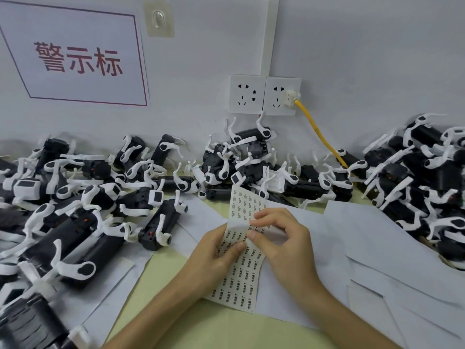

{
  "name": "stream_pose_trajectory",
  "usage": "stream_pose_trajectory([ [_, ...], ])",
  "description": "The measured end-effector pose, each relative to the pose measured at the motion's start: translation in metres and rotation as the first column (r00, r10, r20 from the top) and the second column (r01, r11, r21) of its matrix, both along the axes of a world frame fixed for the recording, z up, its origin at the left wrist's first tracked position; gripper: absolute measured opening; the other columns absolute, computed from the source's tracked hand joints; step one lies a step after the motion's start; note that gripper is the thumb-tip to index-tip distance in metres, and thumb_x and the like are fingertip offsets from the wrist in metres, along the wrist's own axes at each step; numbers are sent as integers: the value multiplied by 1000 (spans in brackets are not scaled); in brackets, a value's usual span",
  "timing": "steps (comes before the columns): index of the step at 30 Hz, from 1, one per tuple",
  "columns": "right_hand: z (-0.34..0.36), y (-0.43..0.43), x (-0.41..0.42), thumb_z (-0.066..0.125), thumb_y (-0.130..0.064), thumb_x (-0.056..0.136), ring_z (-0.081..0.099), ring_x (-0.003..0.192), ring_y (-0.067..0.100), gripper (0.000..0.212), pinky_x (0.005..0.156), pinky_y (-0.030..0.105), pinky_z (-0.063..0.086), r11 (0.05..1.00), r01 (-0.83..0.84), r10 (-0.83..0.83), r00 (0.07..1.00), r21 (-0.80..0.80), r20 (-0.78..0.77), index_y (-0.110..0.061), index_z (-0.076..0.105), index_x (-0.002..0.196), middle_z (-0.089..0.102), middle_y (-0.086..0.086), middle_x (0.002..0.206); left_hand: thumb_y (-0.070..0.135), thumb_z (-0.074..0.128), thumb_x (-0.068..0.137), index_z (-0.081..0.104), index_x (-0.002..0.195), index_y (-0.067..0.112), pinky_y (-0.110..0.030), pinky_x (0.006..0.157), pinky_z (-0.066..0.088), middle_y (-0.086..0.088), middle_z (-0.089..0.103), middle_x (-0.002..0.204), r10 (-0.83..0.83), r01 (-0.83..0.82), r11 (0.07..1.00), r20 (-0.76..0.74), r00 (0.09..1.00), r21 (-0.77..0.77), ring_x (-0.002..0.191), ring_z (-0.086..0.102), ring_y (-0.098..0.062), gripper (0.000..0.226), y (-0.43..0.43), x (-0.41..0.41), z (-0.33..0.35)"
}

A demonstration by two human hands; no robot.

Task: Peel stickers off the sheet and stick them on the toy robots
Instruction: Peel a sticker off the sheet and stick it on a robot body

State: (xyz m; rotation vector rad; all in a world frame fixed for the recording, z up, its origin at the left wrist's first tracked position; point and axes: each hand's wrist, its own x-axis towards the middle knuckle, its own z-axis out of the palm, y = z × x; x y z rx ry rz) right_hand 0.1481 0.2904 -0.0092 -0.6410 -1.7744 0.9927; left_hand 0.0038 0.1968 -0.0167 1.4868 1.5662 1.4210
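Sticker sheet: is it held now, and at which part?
Both hands hold the sticker sheet. The left hand grips its left edge, thumb on top; the right hand pinches its middle bend.

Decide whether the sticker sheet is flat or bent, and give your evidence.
Bent. The sticker sheet folds over between the left hand and right hand; its upper part rises behind the fold.

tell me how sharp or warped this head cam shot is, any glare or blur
Head view: wide-angle bowing skews the wall sign; the sticker sheet held by the left hand and right hand is sharp; toy robots in the lower left corner smear; light is soft and even, no glare.
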Motion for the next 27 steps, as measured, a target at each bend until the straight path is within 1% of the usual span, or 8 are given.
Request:
stream_pose_trajectory([
  [3, 0, 0, 2, 85, 2, 76, 68, 105, 7, 25, 92, 14, 46, 995, -43, 41, 999, -93, -20, -21, 76, 81, 72, -11, 100, 10, 60, 103, 66, 119, 27, -22, 78, 57, 11, 77, 105, 2, -2, 1000, -9, 1000, -5, 94, 74, -9, 24, 0, 0, -2],
  [6, -1, 0, 4, 84, -1, 79, 68, 104, 7, 27, 94, 22, 49, 981, -83, 79, 996, -173, -29, -27, 77, 85, 74, -11, 100, 8, 60, 103, 67, 117, 24, -27, 82, 58, 8, 77, 106, 7, -7, 1000, -19, 1000, -15, 96, 74, -10, 22, 1, 0, -3],
  [9, -2, -1, 4, 83, -5, 81, 69, 101, 10, 28, 93, 29, 53, 982, -77, 74, 997, -171, -21, -31, 78, 90, 75, -10, 100, 7, 59, 103, 67, 117, 23, -33, 86, 59, 7, 77, 105, 16, -16, 1000, -36, 999, -19, 97, 73, -11, 23, 1, 0, -3],
  [13, -3, -1, 2, 84, -1, 79, 70, 104, 10, 28, 97, 32, 51, 983, -73, 68, 997, -170, -36, -28, 77, 81, 75, -12, 102, 6, 59, 103, 67, 114, 22, -40, 85, 59, 4, 77, 103, 18, -19, 1000, -65, 998, -19, 95, 73, -14, 21, 2, 0, -4],
  [15, -5, -1, 3, 84, 2, 78, 70, 103, 12, 26, 95, 30, 53, 985, -69, 62, 997, -156, -49, -23, 77, 80, 75, -10, 101, 6, 59, 103, 68, 113, 21, -40, 85, 59, 3, 77, 102, 14, -15, 1000, -73, 997, -19, 94, 73, -15, 21, 2, 0, -4],
  [19, -8, -3, 4, 84, 5, 76, 71, 100, 12, 24, 88, 19, 52, 996, -38, 32, 996, -75, -77, -17, 78, 81, 74, -10, 99, 5, 57, 103, 68, 115, 25, -29, 84, 57, 9, 76, 103, 2, -2, 1000, -80, 997, -7, 96, 72, -11, 26, 1, 1, -4],
  [23, -9, -5, 4, 85, 6, 75, 72, 98, 10, 24, 86, 15, 53, 1000, -18, 16, 995, -20, -103, -16, 81, 83, 75, -10, 97, 6, 57, 103, 68, 117, 26, -32, 86, 57, 11, 75, 102, 10, -9, 1000, -97, 995, 3, 97, 71, -11, 26, 1, 1, -4],
  [27, -11, -5, 4, 86, 4, 74, 73, 96, 7, 21, 84, 15, 54, 998, 25, -20, 996, 58, -90, -12, 83, 88, 77, -7, 95, 5, 58, 103, 68, 116, 28, -29, 85, 57, 13, 75, 102, 12, -12, 1000, -81, 997, 1, 96, 71, -8, 28, 1, 2, -3],
])
